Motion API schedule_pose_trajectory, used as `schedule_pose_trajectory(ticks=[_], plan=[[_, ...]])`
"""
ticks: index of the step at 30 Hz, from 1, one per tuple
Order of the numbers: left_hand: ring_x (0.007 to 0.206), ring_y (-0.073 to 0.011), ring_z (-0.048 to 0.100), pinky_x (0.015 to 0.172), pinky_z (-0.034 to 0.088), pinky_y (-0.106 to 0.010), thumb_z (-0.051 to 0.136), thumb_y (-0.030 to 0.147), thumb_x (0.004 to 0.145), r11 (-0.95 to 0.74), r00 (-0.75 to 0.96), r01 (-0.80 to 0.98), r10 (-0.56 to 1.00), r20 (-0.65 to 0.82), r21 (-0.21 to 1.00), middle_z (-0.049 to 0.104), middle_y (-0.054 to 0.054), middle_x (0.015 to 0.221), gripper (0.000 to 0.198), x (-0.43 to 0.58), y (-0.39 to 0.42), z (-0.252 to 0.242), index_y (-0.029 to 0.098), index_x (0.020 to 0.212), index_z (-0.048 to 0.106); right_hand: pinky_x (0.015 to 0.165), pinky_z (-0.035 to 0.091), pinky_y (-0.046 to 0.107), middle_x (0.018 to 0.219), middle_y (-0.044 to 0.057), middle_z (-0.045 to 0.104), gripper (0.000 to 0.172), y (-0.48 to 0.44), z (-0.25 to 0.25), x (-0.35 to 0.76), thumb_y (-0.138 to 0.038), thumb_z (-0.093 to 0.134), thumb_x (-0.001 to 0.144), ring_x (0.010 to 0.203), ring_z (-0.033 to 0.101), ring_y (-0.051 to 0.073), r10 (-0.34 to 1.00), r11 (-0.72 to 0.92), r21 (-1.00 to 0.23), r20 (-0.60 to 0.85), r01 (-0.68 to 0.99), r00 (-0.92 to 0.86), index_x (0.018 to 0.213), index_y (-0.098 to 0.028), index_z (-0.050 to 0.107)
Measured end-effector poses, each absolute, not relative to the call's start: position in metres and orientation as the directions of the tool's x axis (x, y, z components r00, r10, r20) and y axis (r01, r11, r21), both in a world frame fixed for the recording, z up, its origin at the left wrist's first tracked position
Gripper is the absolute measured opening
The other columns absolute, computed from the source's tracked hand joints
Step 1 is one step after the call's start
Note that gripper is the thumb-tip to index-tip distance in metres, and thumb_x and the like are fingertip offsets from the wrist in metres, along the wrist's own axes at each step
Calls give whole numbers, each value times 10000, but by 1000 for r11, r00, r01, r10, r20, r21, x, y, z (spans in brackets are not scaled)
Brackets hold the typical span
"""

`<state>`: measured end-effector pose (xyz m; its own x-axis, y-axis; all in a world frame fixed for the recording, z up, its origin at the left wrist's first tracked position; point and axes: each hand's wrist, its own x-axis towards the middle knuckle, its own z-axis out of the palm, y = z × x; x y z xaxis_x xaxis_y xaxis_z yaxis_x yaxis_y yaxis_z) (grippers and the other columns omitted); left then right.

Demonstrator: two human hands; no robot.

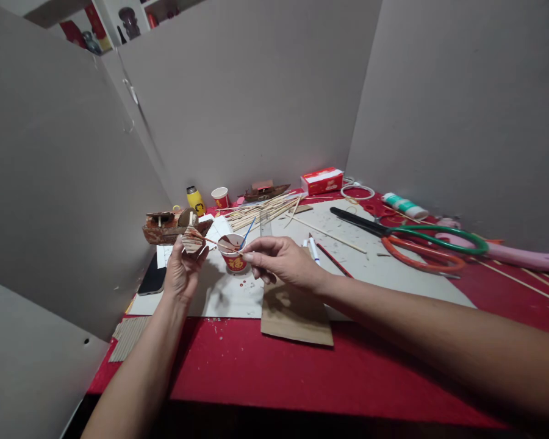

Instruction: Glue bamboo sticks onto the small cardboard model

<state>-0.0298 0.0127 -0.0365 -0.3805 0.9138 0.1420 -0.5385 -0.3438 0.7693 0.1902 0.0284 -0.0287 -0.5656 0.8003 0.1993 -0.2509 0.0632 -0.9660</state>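
Closest in, the piece of cardboard point(297, 323) lies on the near side of the red-banded paper cup point(235, 262), a little to its right. Just right of that cup, the right hand point(279, 261) pinches a slender brush point(219, 245), which crosses above the cup's rim. Left of the cup, the left hand point(185, 271) grips a slatted wooden piece point(193, 241), and the brush's tip is up against it. Brown streaks across the slats, pale wood between: that coat looks part-done, with bare patches left to cover. Behind it, farther left of the cup, the model boat point(158, 230) is mostly brown already; whether the slatted piece is joined to it, I can't tell. Beyond the cup, loose bamboo sticks point(260, 210), and past those a second model boat point(263, 192), dark brown, looking nearer finished.
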Motion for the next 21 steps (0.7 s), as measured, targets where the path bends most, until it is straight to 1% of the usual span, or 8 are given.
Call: schedule_pose_trajectory(ticks=[3,6,9,11,14,16,18,21], plan=[[855,-153,704,843,567,-309,832,412,688,-354,-385,-525,910,155,774,750,-13,984,367,-34,13,-36,240,977,686,390,357,192,516,-37,618,281,28,-31,191,-413,784,715,406,488,60,796,69,-966,203,-248,-570,822,-173,682],[857,-162,703,858,561,-312,834,439,672,-351,-393,-525,908,145,775,745,-18,953,386,-41,14,-35,242,969,685,391,349,203,521,-37,608,281,32,-29,195,-427,774,728,409,475,63,813,121,-962,237,-245,-532,834,-181,690],[873,-176,703,878,556,-327,839,465,656,-365,-410,-523,900,148,770,748,-31,950,415,-49,14,-33,242,971,687,407,348,221,513,-46,569,254,42,-21,204,-431,742,759,434,463,77,841,273,-938,340,-212,-422,830,-192,700],[876,-181,704,883,554,-333,847,462,644,-379,-426,-527,892,150,760,753,-34,948,421,-53,14,-32,244,970,691,453,374,245,553,-28,590,212,49,-12,213,-406,712,789,479,481,93,822,436,-893,447,-114,-354,821,-196,710],[847,-180,705,861,559,-329,859,465,618,-403,-452,-531,879,153,746,757,-30,917,436,-57,15,-31,236,951,695,631,448,304,743,41,700,146,58,1,227,-314,664,827,665,594,152,708,696,-699,629,166,-320,780,-190,728],[824,-176,704,853,561,-329,863,472,606,-415,-463,-529,872,158,741,757,-25,898,444,-58,16,-32,234,942,696,705,448,329,828,67,729,133,61,7,233,-260,633,842,752,620,184,641,767,-543,672,342,-370,804,-191,741],[818,-174,703,862,558,-333,861,470,610,-418,-462,-526,872,164,741,753,-21,887,437,-59,17,-33,243,944,696,703,428,326,844,74,729,144,62,10,234,-226,606,853,768,615,192,610,782,-407,657,472,-444,841,-194,747],[848,-178,700,875,549,-332,855,454,629,-403,-445,-527,881,161,748,747,-27,911,419,-60,18,-35,257,960,692,625,359,299,812,71,708,159,60,13,226,-200,588,856,713,576,179,603,768,-238,580,594,-547,849,-199,746]])
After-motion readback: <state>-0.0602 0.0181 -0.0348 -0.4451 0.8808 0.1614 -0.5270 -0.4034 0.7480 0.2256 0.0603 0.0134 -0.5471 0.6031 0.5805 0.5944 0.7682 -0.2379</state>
